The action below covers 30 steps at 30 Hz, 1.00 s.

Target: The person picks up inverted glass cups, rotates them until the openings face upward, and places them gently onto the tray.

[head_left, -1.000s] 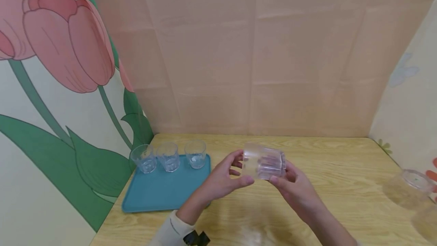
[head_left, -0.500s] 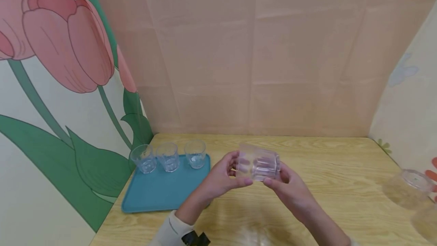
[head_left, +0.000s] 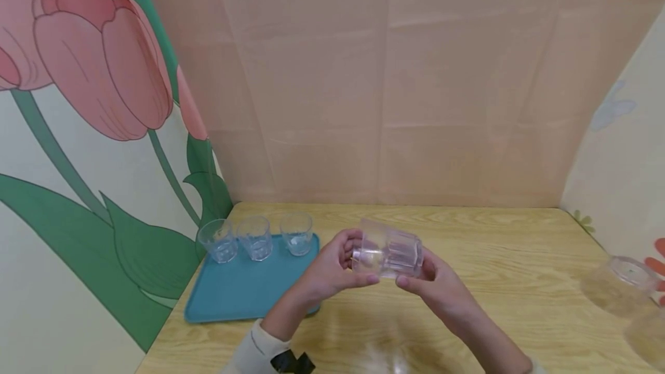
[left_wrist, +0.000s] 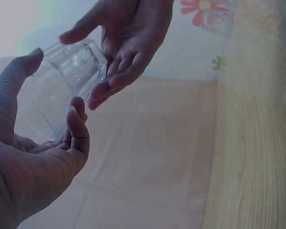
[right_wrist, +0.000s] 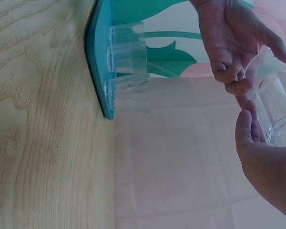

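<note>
Both hands hold a clear drinking glass (head_left: 389,250) on its side above the table in the head view. Its mouth faces left and its thick, faceted base faces right, a little lower. My left hand (head_left: 329,267) grips the mouth end, thumb in front and fingers behind. At the base end, my right hand (head_left: 441,287) holds the glass between thumb and fingers. In the left wrist view the glass (left_wrist: 62,76) spans the two hands, its base by the right hand's fingers. The right wrist view shows only part of the glass (right_wrist: 276,100), at the edge.
A blue tray (head_left: 244,299) lies on the wooden table (head_left: 499,258) to the left. Three clear glasses (head_left: 257,241) stand upright in a row along its back. At the far right stands an upside-down glass (head_left: 620,284), with another (head_left: 649,336) cut off by the frame.
Both hands have shifted slightly left with the glass, and its base end has dipped a little. The glasses on the tray and at the right have stayed in place.
</note>
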Tool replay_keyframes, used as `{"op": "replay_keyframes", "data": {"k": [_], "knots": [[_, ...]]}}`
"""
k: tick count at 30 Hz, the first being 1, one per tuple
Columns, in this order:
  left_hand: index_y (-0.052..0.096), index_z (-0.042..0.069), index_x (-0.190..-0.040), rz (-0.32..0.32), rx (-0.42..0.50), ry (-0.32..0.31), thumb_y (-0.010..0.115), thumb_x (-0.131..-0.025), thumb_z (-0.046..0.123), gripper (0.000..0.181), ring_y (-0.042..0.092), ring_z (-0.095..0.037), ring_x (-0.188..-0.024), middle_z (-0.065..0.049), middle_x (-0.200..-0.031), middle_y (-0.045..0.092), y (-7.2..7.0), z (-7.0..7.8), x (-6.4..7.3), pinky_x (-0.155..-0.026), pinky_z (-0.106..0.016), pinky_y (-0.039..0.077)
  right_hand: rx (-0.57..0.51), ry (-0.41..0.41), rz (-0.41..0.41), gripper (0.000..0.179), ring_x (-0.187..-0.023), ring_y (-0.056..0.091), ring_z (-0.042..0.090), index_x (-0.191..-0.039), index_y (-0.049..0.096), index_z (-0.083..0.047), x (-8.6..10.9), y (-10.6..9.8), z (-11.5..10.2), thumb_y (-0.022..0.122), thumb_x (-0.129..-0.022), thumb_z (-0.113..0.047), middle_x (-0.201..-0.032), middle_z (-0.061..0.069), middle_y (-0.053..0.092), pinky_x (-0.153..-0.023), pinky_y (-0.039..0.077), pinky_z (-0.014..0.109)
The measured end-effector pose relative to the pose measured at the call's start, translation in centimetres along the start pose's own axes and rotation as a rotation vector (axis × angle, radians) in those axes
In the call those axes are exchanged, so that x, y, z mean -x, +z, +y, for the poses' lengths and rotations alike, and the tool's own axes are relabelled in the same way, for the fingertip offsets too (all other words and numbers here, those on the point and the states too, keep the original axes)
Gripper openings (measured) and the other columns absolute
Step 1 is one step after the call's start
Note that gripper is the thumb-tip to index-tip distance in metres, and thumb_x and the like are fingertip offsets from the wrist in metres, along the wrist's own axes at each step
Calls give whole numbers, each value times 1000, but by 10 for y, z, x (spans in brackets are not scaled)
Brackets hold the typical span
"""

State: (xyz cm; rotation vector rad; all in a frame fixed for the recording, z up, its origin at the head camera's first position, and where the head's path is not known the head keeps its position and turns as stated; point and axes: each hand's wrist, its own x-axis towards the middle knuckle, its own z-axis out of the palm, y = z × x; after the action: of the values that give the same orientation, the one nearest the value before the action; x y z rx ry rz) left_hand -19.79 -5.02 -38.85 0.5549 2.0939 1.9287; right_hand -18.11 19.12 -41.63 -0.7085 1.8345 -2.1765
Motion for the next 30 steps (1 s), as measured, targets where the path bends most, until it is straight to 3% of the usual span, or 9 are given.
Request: {"op": "replay_keyframes", "data": {"k": [6,11,19,26,30], "knots": [[42,6,-144,1,-7,35,85,-81,8,77,60,-19,-114,-9,-135,60,-3,1,1,-94,-31,50,-13,-7,-56,71,-124,61,15,-153,20,13,0,-5,0,62,-97,0,-136,-1,63,-100,50,26],[46,7,-142,35,-64,36,86,-80,12,74,58,-19,-110,-11,-134,59,-10,1,2,-91,-32,49,-4,-41,-91,64,-127,58,13,-156,20,7,3,-19,2,54,-101,3,-143,-4,56,-103,48,26],[46,7,-142,75,-126,8,87,-80,16,75,58,-19,-106,-7,-132,61,-22,-2,9,-91,-32,49,211,-25,-35,51,-127,61,19,-155,34,-7,15,-40,-4,48,-106,-3,-150,3,52,-102,49,25],[46,12,-144,86,-185,-21,88,-80,25,78,59,-20,-103,-3,-131,61,-35,-2,16,-87,-31,51,407,98,74,48,-125,62,12,-152,41,-14,28,-58,-11,55,-106,-18,-148,3,54,-96,47,17],[45,12,-145,98,-244,-29,89,-80,28,79,59,-19,-99,-1,-131,61,-44,-3,21,-84,-31,51,504,134,98,49,-122,62,7,-151,41,-12,34,-69,-15,57,-105,-22,-146,5,55,-93,48,17]]}}
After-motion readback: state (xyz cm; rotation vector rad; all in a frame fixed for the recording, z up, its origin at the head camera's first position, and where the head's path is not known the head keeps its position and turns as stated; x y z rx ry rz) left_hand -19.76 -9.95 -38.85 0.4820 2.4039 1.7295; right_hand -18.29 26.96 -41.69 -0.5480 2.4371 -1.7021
